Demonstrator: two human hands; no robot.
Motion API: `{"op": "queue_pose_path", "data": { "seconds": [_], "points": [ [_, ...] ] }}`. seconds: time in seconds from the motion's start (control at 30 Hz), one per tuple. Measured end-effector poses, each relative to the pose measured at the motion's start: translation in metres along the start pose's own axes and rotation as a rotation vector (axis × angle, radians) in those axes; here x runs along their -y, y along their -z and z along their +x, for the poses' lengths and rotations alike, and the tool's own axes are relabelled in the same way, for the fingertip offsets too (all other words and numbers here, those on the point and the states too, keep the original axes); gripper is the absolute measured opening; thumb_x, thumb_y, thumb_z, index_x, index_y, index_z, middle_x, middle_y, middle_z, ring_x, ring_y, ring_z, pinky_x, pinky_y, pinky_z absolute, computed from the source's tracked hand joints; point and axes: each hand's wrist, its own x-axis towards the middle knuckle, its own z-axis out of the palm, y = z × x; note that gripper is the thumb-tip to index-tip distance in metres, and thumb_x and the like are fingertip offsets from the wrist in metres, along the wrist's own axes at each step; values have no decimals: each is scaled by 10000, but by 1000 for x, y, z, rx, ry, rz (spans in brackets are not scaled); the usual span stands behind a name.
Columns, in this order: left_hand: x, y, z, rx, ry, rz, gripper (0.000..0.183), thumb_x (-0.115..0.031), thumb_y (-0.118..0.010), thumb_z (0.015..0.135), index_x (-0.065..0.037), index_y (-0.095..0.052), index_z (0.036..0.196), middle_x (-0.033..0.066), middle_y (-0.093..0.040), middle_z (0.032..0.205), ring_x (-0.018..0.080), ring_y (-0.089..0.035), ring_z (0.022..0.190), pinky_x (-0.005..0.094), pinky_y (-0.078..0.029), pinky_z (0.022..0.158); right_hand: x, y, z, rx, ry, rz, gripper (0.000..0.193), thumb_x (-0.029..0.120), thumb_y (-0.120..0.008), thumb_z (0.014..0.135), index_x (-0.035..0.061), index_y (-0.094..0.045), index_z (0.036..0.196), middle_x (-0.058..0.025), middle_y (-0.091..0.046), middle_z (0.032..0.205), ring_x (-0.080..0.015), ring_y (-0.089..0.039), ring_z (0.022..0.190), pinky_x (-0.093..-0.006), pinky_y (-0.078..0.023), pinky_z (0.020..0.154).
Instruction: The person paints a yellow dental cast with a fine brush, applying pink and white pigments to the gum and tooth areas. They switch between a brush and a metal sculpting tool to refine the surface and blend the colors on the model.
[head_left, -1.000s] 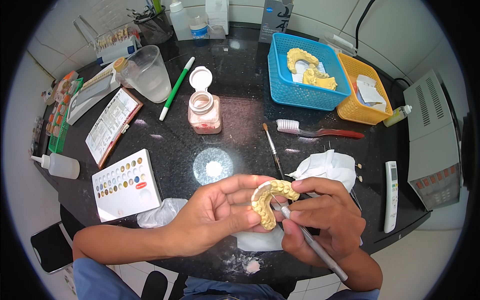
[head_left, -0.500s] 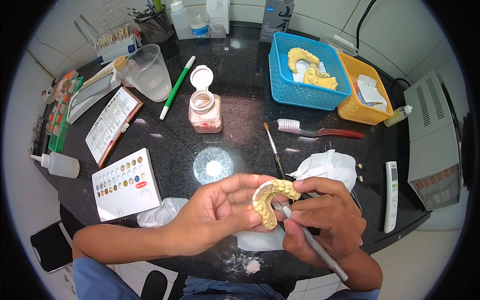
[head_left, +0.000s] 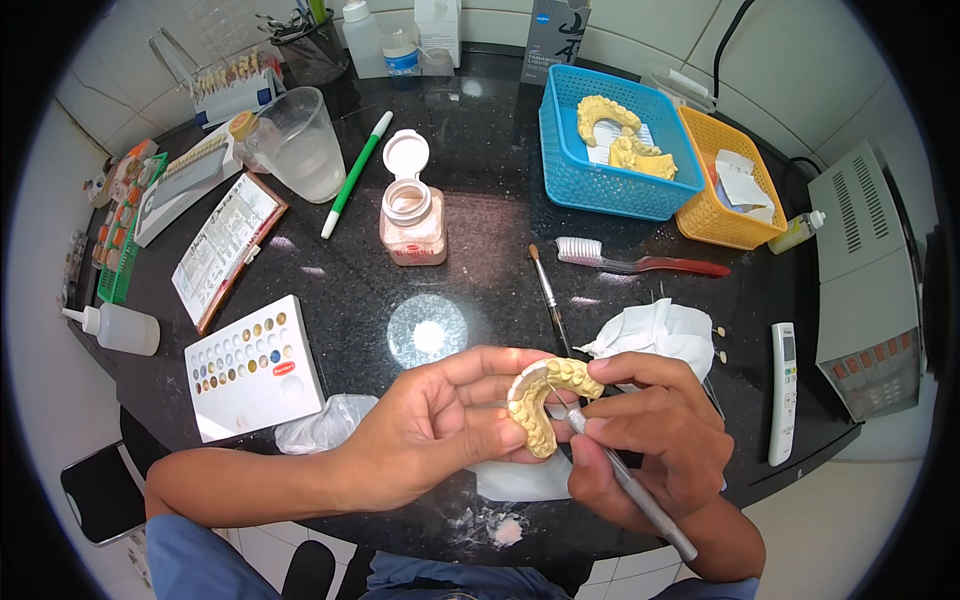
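Observation:
A yellow plaster dental cast [head_left: 541, 434], shaped like a horseshoe with teeth, is held up above the near side of the dark table. My left hand [head_left: 432, 425] grips its left side, thumb in front and fingers behind. Pale material covers part of the cast's front, at the upper left of the arch. Pinched in my right hand [head_left: 665, 435] is a slim metal dental carver [head_left: 640, 491] with a knurled grip. Its thin tip lies inside the arch near that pale part; whether it touches cannot be told. My right index finger rests against the cast's right end.
A white palette [head_left: 215, 405] and an open pink powder bottle [head_left: 413, 232] stand on the black table [head_left: 480, 290]. A brush [head_left: 545, 290], a red toothbrush [head_left: 650, 265] and a white cloth [head_left: 655, 335] lie beyond my hands. The blue basket [head_left: 620, 200] holds more casts.
Almost nothing differs. My right hand and the carver have shifted very slightly to the right; the cast stays in my left hand.

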Motion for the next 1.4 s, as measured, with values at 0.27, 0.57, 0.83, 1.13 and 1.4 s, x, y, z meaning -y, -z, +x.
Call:
{"op": "queue_pose_path", "data": {
  "seconds": [0.27,0.57,0.83,1.13,1.4],
  "points": [
    [1,1,0,0,3,-16,492,-67,-538,939,45,-319,1366,196,-507,1300,240,-553,1174,340,-467,1007,0,0,0,1,4,3,203,-15,-750,670,31,-631,828,-58,-651,776,-269,-662,905,-292,-555,653],
    [0,1,0,8,3,-12,495,-69,-539,938,41,-318,1368,198,-508,1298,246,-552,1175,344,-472,1003,0,-1,1,-7,11,7,203,-22,-726,663,29,-612,822,-79,-655,756,-280,-659,884,-313,-552,656],
    [1,1,0,11,-2,-11,497,-70,-527,944,42,-307,1374,198,-500,1304,251,-551,1176,345,-475,1002,-2,-3,1,-15,24,-4,164,-3,-685,663,20,-585,791,-110,-658,696,-304,-660,836,-360,-549,674],
    [0,0,1,-36,29,-18,544,-77,-594,908,38,-326,1368,176,-513,1273,221,-565,1139,380,-513,951,0,0,0,8,4,9,235,-12,-761,653,44,-632,841,-55,-652,779,-264,-656,902,-286,-550,645],
    [1,1,1,-27,19,-7,548,-84,-591,911,42,-323,1372,175,-515,1273,222,-562,1147,385,-515,948,0,-1,0,19,2,-2,247,1,-770,647,57,-635,846,-49,-663,781,-258,-653,900,-286,-548,668]
  ]
}}
